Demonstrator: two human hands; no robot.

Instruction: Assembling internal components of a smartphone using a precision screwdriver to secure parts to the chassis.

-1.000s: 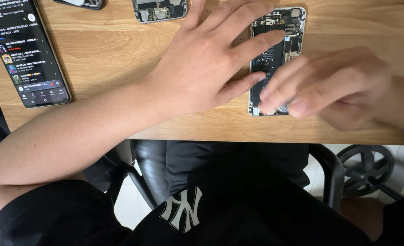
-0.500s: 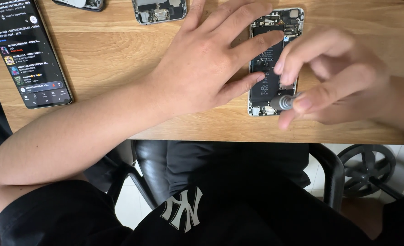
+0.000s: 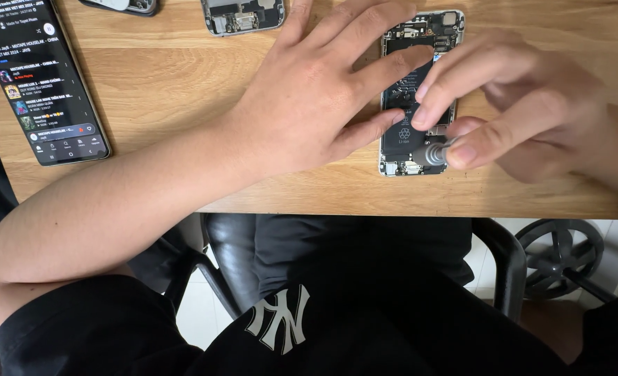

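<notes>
Back already off, the opened phone [image 3: 417,97] lies on the desk [image 3: 183,90]; left hand [image 3: 309,104] spread flat steadying it, right hand [image 3: 511,111] pinching a screwdriver [image 3: 434,153] at its lower end, parts still fitted inside.

Black short-sleeved T-shirt [image 3: 337,327], white embroidered emblem on chest, forearms bare

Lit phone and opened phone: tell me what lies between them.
Head view: the left hand and forearm cross bare wooden table between the lit phone and opened phone.
</notes>
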